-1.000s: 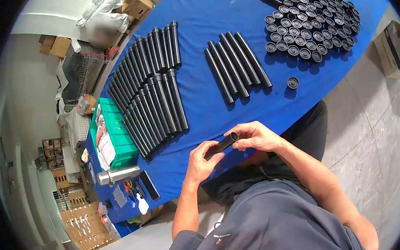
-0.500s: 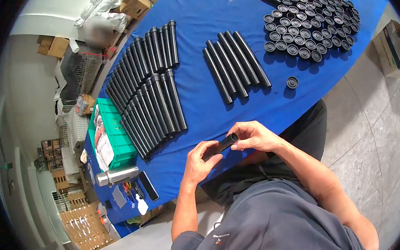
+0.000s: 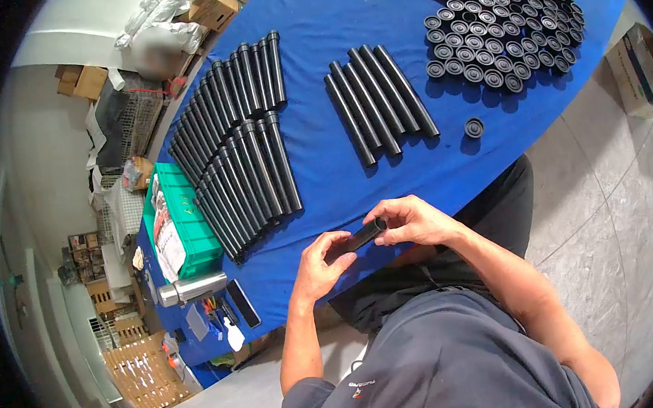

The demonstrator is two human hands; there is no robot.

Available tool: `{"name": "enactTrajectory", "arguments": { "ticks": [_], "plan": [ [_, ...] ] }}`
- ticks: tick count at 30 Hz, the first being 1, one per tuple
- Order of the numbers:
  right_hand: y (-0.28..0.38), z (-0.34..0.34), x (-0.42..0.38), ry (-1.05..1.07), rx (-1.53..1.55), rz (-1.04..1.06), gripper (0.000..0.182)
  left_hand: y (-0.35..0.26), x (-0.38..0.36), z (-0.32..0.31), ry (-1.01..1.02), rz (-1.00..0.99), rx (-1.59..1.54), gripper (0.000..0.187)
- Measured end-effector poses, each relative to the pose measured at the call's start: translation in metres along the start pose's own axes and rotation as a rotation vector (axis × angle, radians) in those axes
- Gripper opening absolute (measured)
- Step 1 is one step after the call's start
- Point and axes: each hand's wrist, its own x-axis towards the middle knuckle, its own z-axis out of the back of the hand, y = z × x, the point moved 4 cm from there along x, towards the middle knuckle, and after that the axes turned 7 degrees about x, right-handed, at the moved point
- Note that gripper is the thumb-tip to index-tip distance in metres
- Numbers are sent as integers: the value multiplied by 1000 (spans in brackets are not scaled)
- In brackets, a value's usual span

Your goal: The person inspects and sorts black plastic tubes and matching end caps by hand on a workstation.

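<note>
Left hand: gripping near end of black tube.
Right hand: pinching tube's far end.
Tube: just above blue counter edge.

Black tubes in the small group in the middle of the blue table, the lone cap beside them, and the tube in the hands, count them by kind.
Loose tubes in the middle group: 5
Tube held in both hands: 1
Lone cap: 1
Total: 7

The tube held in both hands is black, as are the rows of tubes and the round caps on the counter, which is covered in plain bright blue. Beside them a crate is green and a flask silver
</note>
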Motion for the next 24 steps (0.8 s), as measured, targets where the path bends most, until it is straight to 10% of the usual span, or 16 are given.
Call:
{"name": "enactTrajectory", "arguments": {
  "ticks": [7,14,19,24],
  "plan": [
    [-4,3,0,-81,-195,27,30,-11,-15,2,-324,-239,66,22],
    [12,-3,-2,-136,-414,186,35,29,-32,-84,85,241,-1317,40],
    [14,-7,-6,-102,-455,163,40,35,-8,-96,219,35,-1914,46],
    [68,-2,-32,-353,-1170,463,46,38,5,-63,-84,-134,-1576,30]
  ]
}}
